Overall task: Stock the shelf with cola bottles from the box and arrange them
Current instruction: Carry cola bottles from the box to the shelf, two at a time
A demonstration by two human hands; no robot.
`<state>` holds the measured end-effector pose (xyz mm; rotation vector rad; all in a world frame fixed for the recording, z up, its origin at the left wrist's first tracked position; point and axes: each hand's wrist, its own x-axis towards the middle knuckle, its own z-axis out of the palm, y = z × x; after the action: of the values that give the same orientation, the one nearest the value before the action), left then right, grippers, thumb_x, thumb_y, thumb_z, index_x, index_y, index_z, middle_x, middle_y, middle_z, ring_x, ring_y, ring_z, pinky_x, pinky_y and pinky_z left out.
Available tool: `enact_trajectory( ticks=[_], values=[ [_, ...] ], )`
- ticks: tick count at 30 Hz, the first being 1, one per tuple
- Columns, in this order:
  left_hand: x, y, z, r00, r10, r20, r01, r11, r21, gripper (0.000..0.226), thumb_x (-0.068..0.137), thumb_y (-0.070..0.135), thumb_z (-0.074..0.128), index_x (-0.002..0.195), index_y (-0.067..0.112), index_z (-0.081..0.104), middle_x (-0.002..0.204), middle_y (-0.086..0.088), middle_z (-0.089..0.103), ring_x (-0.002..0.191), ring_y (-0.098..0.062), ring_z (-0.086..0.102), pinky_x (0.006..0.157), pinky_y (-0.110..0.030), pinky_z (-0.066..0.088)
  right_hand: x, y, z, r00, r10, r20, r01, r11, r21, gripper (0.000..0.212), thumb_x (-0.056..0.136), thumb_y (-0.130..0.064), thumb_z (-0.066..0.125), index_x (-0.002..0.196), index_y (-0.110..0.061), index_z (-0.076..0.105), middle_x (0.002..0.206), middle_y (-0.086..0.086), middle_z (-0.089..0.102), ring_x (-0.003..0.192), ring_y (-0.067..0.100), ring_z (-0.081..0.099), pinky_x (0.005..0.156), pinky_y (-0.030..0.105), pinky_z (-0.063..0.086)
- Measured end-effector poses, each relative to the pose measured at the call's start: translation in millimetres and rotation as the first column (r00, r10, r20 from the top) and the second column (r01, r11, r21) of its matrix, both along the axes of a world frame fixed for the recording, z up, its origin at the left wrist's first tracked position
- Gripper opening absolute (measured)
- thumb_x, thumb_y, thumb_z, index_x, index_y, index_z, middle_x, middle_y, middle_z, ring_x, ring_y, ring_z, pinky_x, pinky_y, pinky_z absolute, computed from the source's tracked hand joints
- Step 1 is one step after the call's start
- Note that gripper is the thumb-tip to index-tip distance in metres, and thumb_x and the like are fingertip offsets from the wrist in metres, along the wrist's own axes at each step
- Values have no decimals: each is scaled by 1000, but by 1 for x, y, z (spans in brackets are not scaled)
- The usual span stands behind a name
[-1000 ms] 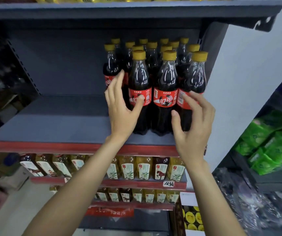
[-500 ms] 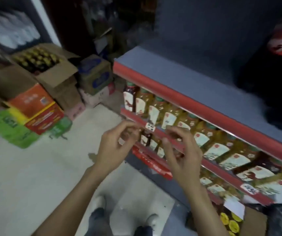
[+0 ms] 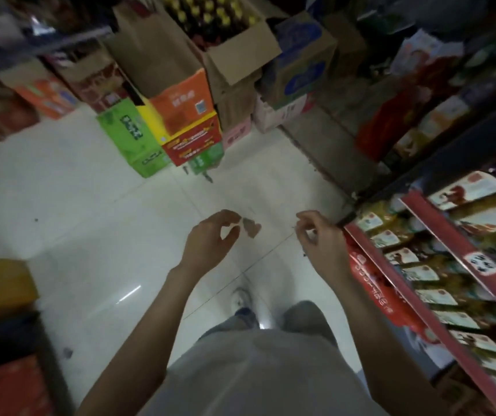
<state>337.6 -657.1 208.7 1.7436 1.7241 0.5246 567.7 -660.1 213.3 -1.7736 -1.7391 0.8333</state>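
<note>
The left hand [image 3: 210, 240] and right hand [image 3: 320, 240] are hanging empty over the white floor [image 3: 84, 205], fingers loosely curled and apart. Farther off, the open box [image 3: 210, 46] is showing yellow-capped cola bottles [image 3: 210, 15]; stepping close before reaching, then gripping bottles by the body, looks wisest.

The floor [image 3: 90, 223] is smooth, glossy pale tile that throws back a streak of light. Beyond it, the open box [image 3: 198, 52] is matt brown cardboard, its printed orange front [image 3: 183, 106] slightly shiny. To the floor's right, the shelf's red edge strip [image 3: 438, 235] looks like glossy plastic.
</note>
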Motion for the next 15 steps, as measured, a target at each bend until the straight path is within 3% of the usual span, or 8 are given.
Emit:
enact_trajectory(
  ticks=[3,6,15],
  values=[
    [-43,39,-13,995,97,-7,-97,995,-39,13,91,21,61,103,21,66,104,12,69,91,-6,64,69,-19,39,-37,52,-12,993,97,68,-90,990,-104,32,90,-15,63,122,-12,60,105,6,68,92,24,63,83,40,52],
    [-75,84,-22,985,171,-3,-170,982,-83,14,91,19,60,104,20,66,102,9,71,92,-8,65,71,-19,42,-70,108,-21,973,190,127,-167,971,-173,38,94,-22,58,131,-16,54,119,4,64,107,23,59,89,39,49],
    [-138,272,-34,964,263,-30,-265,962,-69,12,91,24,56,99,22,66,107,13,69,96,-10,65,79,-29,50,-134,325,-39,954,263,142,-249,962,-112,34,96,-23,54,129,-12,55,123,5,60,113,23,54,82,29,40]
  ],
)
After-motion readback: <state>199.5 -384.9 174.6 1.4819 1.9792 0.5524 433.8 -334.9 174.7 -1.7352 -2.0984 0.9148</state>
